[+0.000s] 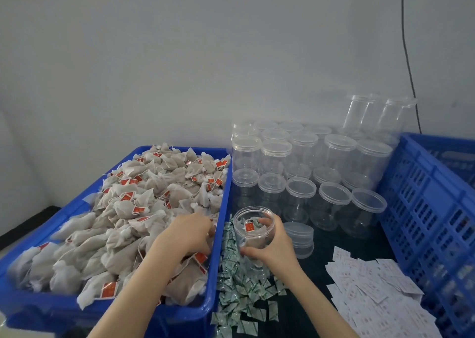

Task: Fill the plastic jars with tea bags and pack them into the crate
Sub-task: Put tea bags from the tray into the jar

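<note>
The open jar [254,231], already holding a few tea bags, is sitting tilted in the right hand [272,247], whose fingers are curling round its side. Just to its left, the left hand [189,232] is reaching into the tea bags [128,209] in the bin [218,235]; whether it is pinching one cannot be told. Strings tangling could be dragging extra bags out, spilling them onto the green packets [239,286] below the jar.

Head view, down over table [341,255]
</note>
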{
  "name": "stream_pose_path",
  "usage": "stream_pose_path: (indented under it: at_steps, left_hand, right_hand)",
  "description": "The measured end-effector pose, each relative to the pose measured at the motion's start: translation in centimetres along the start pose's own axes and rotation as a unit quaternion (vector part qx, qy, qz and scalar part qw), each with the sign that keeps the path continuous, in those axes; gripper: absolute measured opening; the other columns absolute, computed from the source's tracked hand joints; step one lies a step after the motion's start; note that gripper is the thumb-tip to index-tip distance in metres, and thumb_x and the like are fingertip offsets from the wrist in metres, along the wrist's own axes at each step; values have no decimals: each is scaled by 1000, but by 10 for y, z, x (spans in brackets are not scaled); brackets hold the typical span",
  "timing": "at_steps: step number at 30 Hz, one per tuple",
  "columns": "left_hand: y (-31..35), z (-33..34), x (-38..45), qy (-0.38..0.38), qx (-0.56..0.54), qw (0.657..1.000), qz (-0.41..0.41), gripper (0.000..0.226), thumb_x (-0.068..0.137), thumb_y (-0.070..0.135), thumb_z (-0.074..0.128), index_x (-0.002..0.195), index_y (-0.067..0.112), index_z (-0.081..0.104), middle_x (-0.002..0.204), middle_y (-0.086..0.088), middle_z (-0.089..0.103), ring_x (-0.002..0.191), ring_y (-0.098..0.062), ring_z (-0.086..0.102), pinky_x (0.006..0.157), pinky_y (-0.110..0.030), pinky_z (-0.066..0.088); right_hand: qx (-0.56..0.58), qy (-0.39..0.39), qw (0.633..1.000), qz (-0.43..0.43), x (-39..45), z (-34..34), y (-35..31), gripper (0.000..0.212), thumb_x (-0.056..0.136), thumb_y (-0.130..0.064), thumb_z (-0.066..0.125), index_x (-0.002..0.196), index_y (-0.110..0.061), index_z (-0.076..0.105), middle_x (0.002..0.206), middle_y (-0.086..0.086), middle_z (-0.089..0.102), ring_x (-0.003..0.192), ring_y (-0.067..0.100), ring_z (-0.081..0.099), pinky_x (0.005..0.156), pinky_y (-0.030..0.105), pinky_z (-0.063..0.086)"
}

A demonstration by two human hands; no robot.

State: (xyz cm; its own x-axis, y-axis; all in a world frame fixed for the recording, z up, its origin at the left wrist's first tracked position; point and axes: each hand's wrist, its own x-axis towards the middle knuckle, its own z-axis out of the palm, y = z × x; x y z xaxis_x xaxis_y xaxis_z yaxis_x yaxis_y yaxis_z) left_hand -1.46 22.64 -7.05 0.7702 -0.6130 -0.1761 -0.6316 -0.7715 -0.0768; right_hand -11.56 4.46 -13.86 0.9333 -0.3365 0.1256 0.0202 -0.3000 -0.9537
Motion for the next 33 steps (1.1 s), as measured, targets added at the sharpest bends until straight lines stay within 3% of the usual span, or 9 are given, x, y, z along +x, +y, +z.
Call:
stream_pose_path:
  at_steps: [4, 10, 13, 16, 22, 24, 28, 31, 33]
  left_hand:
    - [3, 4, 0, 69, 10, 998, 10, 19, 90, 27, 57, 104, 21, 68, 96, 1, 66, 88, -17, 63, 70, -25, 46]
    - [-14, -2, -1, 158, -140, 977, -22, 9, 92, 29, 57, 85, 27, 53, 88, 10, 60, 77, -9, 57, 73, -27, 48]
    - [-15, -12, -4, 203, -294, 934, -22, 17, 92, 22, 59, 78, 29, 50, 81, 8, 64, 73, -10, 63, 72, -30, 55]
    - [-6, -29, -10, 292, -392, 872, -13, 19, 89, 19, 64, 79, 33, 55, 79, 16, 64, 75, 7, 60, 67, -10, 47]
    - [24, -54, -16, 399, -448, 798, 58, 14, 88, 14, 65, 88, 28, 62, 84, 19, 65, 85, 9, 61, 76, -9, 48]
    - [34, -52, -15, 373, -413, 826, 87, 12, 88, 15, 64, 93, 25, 61, 86, 21, 62, 85, 12, 59, 79, -7, 47]
    - [37, -37, -10, 163, -278, 933, 163, 13, 89, 17, 63, 99, 25, 67, 93, 15, 67, 87, 4, 61, 86, -20, 52]
    - [24, -36, -13, 170, -284, 936, 121, 18, 90, 15, 61, 102, 26, 68, 94, 18, 66, 88, 6, 60, 88, -22, 52]
    - [9, -36, -16, 193, -204, 959, 41, 20, 92, 19, 59, 109, 28, 64, 104, 14, 66, 93, -1, 61, 86, -27, 53]
  right_hand:
    - [0, -2, 1000, -2, -1, 4, -1, 90, 56, -24, 94, 129, -34, 43, 122, -18, 56, 108, -3, 56, 86, 15, 49]
    - [4, -12, 1000, -1, -2, 8, -4, 90, 58, -23, 94, 126, -41, 38, 121, -19, 54, 109, -2, 55, 82, 11, 47]
    - [6, -14, 1000, -2, -3, 9, -5, 91, 57, -21, 94, 125, -41, 37, 122, -18, 54, 111, 1, 56, 88, 16, 48]
    - [5, -17, 1000, -7, -4, 9, -5, 89, 57, -21, 94, 126, -39, 39, 121, -19, 54, 111, 0, 56, 84, 11, 47]
    - [13, -16, 1000, -14, -5, 14, -9, 85, 58, -20, 94, 120, -42, 42, 118, -19, 57, 110, 0, 57, 82, 10, 47]
    - [15, -13, 1000, -19, -6, 15, -11, 83, 59, -19, 93, 119, -44, 42, 119, -16, 58, 110, 2, 59, 85, 15, 49]
    - [16, -12, 1000, -22, -7, 12, -15, 85, 60, -16, 92, 124, -41, 42, 119, -14, 58, 103, -1, 60, 79, 14, 50]
    - [4, -11, 1000, -13, -8, 9, -16, 88, 59, -18, 93, 127, -37, 40, 122, -17, 53, 110, 2, 55, 88, 23, 52]
    - [5, -9, 1000, -8, -9, 8, -15, 90, 59, -19, 94, 129, -35, 40, 123, -17, 54, 111, 2, 55, 89, 23, 51]
